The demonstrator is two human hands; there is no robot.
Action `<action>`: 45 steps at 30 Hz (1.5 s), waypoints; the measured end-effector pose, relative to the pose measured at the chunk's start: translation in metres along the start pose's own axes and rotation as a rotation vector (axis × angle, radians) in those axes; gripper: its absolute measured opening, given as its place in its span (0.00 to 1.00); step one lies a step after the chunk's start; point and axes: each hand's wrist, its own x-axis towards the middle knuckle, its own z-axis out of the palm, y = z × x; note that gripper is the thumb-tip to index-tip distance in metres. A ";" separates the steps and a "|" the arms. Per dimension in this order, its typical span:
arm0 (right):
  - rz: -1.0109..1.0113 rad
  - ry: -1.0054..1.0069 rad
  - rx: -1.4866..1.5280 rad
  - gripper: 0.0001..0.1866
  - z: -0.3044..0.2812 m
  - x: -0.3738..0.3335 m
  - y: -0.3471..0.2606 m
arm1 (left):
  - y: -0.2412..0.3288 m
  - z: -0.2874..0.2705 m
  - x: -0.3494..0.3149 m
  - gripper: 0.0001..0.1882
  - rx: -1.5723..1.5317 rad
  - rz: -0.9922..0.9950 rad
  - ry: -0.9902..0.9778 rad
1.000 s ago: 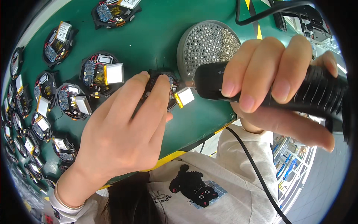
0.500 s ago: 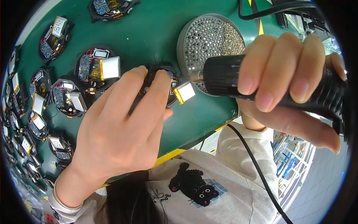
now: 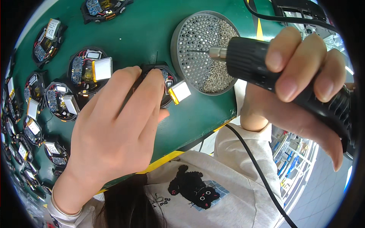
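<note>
My left hand (image 3: 114,121) grips a round black smartwatch housing (image 3: 169,79) on the green mat, its fingers over the top and hiding much of it. A small silver pouch battery (image 3: 181,92) with a yellow edge hangs out from the housing's right side. In my right hand (image 3: 298,68) is a black electric screwdriver (image 3: 247,57), held level with its thin bit pointing left. The bit lies over a round grey screw tray (image 3: 175,57) full of holes, with loose small screws (image 3: 218,76) heaped along its right part. Whether the bit touches a screw I cannot tell.
Several more open watch housings (image 3: 61,100) with circuit boards and batteries crowd the mat (image 3: 140,34) to the left. A black cable (image 3: 253,159) runs down past my right sleeve. Black-and-yellow tape (image 3: 163,161) marks the near table edge. Black equipment (image 3: 300,11) stands at the far right.
The screwdriver has moved from beside the held housing up and right, its bit now over the screw tray. My left hand keeps its grip on the housing.
</note>
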 end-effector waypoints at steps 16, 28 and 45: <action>-0.008 -0.047 0.019 0.44 0.007 0.003 0.008 | 0.001 0.000 0.001 0.26 -0.028 -0.032 -0.020; 0.027 -0.100 -0.004 0.43 0.007 0.005 0.002 | 0.002 0.000 0.000 0.27 -0.048 -0.045 -0.022; -0.158 0.124 0.019 0.34 0.038 0.001 0.014 | 0.005 0.000 -0.002 0.23 -0.176 -0.231 -0.041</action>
